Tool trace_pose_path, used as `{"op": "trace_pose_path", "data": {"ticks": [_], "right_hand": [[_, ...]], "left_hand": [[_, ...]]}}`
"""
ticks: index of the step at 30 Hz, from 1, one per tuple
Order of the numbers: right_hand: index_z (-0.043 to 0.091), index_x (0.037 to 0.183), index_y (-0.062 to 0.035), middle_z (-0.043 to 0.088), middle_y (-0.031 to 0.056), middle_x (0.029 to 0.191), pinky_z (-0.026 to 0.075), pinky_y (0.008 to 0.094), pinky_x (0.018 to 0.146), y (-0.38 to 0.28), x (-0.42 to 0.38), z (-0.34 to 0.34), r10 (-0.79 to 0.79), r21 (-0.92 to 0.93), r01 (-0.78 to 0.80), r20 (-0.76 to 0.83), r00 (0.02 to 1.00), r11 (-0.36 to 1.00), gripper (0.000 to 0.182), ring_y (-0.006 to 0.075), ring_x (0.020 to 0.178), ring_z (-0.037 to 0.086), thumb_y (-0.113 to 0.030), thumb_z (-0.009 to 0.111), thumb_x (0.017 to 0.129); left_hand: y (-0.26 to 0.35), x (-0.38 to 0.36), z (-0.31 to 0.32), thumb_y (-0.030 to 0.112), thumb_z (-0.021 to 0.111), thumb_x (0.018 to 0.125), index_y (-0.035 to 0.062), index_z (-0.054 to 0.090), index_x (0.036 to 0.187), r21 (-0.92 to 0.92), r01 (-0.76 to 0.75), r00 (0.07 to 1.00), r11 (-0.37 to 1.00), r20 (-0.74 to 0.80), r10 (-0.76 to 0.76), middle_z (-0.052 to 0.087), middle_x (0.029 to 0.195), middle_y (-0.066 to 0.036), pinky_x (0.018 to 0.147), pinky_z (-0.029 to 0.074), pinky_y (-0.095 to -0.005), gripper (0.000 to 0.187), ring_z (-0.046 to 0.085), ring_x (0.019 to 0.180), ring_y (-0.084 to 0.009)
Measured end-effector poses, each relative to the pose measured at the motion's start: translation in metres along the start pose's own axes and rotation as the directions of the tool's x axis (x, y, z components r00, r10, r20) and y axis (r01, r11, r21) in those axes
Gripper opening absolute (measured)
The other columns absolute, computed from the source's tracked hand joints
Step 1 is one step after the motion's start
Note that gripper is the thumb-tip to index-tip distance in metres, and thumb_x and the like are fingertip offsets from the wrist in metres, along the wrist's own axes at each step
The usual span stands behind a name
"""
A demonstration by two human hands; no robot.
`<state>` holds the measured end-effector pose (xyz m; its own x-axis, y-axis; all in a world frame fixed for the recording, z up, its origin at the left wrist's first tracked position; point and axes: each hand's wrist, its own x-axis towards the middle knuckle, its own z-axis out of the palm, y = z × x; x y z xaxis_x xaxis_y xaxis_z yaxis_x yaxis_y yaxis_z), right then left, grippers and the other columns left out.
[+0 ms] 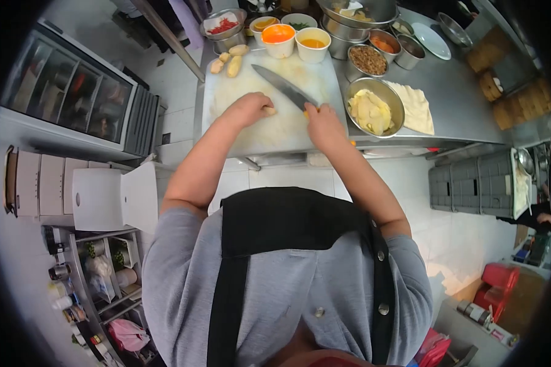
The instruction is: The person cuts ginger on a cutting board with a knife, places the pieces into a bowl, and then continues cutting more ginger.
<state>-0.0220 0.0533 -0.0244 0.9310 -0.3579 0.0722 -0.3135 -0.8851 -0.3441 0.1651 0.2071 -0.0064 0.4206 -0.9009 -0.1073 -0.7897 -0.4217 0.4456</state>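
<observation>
Long steel-bladed kitchen knife (286, 87) with yellow-orange handle: held in right hand (322, 122), fingers clenched about the handle, blade running up and left across the white rectangular plastic cutting board (288, 131), tip aimed toward the board's far left corner. Blade clean and grey; only a sliver of the handle visible at the fist.

Small pale ginger-like piece (269, 111): on the board, just left of the blade's heel, pinned under the left hand (246, 109); fingers curled down onto it. Most of the piece hidden by the hand.

Writing, brands, labels: none legible.

Relative to the board:
- Far left corner: four pale knobbly root pieces (229, 61) lying loose on its surface.
- Beyond the far edge: white cup of orange sauce (278, 40), white cup of yellow liquid (313, 44), steel bowl of chopped red pieces (223, 25).
- Right edge, touching: round steel bowl of pale yellow peeled pieces (374, 107); behind that, steel bowl of brown minced matter (367, 60).
- Further right: cream folded cloth (416, 105) on the grey steel desk (459, 104), partly under the yellow-filled bowl's rim.
- Left, well apart, lower level: glass-fronted cabinet (73, 92).

Obstruction: both forearms cross the near half of the board; grey shirt and black apron (288, 226) fill the lower view.
</observation>
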Motion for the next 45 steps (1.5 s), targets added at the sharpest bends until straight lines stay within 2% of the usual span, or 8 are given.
{"op": "trace_pose_path", "data": {"ticks": [4,7,10,13,19,22,34,45], "right_hand": [[0.043,0.128,-0.0050,0.052,0.0263,0.110,0.047,0.0483,0.083,-0.001,-0.029,-0.034,0.119,0.315,-0.179,0.201,0.972,0.932,0.044,0.0438,0.096,0.057,-0.017,0.051,0.087],[0.044,0.126,-0.0033,0.054,0.0293,0.107,0.047,0.0483,0.083,0.016,-0.056,-0.028,0.103,0.414,-0.162,0.163,0.981,0.896,0.041,0.0448,0.094,0.058,-0.019,0.051,0.089],[0.043,0.126,-0.0019,0.057,0.0305,0.105,0.046,0.0487,0.083,0.020,-0.080,-0.040,0.073,0.472,-0.165,0.208,0.975,0.866,0.040,0.0449,0.096,0.057,-0.020,0.050,0.091],[0.041,0.132,-0.0028,0.057,0.0313,0.107,0.045,0.0459,0.086,0.013,-0.091,-0.055,0.094,0.396,-0.217,0.307,0.947,0.892,0.044,0.0449,0.100,0.056,-0.019,0.050,0.092],[0.035,0.137,-0.0063,0.061,0.0283,0.088,0.048,0.0487,0.076,0.001,-0.101,-0.029,0.089,0.477,-0.139,0.126,0.988,0.868,0.050,0.0445,0.082,0.060,-0.017,0.051,0.091],[0.025,0.145,-0.0154,0.061,0.0280,0.093,0.048,0.0465,0.078,-0.011,-0.105,-0.035,0.110,0.451,-0.232,0.279,0.954,0.862,0.061,0.0428,0.087,0.060,-0.015,0.052,0.091],[0.020,0.148,-0.0272,0.056,0.0216,0.078,0.050,0.0466,0.066,-0.015,-0.136,-0.032,0.038,0.385,-0.140,0.260,0.965,0.912,0.066,0.0385,0.067,0.060,-0.016,0.052,0.091],[0.024,0.147,-0.0218,0.059,0.0245,0.081,0.047,0.0464,0.071,-0.019,-0.089,-0.023,0.002,0.420,-0.081,0.185,0.983,0.904,0.061,0.0401,0.076,0.060,-0.013,0.050,0.092]], "left_hand": [[0.000,0.003,0.011,0.016,0.074,0.078,0.0007,0.063,0.101,-0.183,0.227,0.973,0.957,0.002,-0.230,0.067,0.090,-0.010,0.072,0.052,-0.0309,0.031,0.063,0.080,-0.0202],[0.003,0.006,0.020,0.021,0.074,0.080,-0.0018,0.062,0.102,-0.449,0.373,0.919,0.812,0.064,-0.388,0.066,0.087,-0.009,0.065,0.053,-0.0279,0.034,0.063,0.073,-0.0149],[0.011,0.010,0.006,0.023,0.072,0.083,-0.0043,0.060,0.102,-0.466,0.486,0.869,0.739,0.171,-0.464,0.065,0.085,-0.009,0.060,0.052,-0.0249,0.036,0.062,0.070,-0.0134],[0.004,0.017,-0.003,0.022,0.071,0.085,-0.0049,0.060,0.099,-0.437,0.474,0.880,0.764,0.250,-0.403,0.065,0.085,-0.009,0.063,0.054,-0.0251,0.033,0.063,0.070,-0.0137],[-0.001,0.029,0.010,0.019,0.066,0.089,-0.0045,0.059,0.096,-0.736,0.508,0.859,0.448,0.393,-0.328,0.064,0.089,-0.011,0.073,0.057,-0.0260,0.025,0.065,0.078,-0.0166],[-0.002,0.026,0.019,0.018,0.065,0.090,-0.0043,0.058,0.097,-0.791,0.494,0.854,0.361,0.362,-0.374,0.064,0.091,-0.012,0.075,0.057,-0.0259,0.024,0.065,0.081,-0.0169],[-0.004,0.026,0.030,0.015,0.062,0.091,-0.0061,0.054,0.102,-0.826,0.441,0.873,0.351,0.305,-0.379,0.062,0.092,-0.013,0.074,0.058,-0.0294,0.025,0.065,0.080,-0.0195],[0.003,0.024,0.025,0.016,0.064,0.090,-0.0050,0.049,0.101,-0.822,0.440,0.871,0.361,0.292,-0.396,0.061,0.092,-0.014,0.073,0.058,-0.0297,0.028,0.066,0.080,-0.0200]]}}
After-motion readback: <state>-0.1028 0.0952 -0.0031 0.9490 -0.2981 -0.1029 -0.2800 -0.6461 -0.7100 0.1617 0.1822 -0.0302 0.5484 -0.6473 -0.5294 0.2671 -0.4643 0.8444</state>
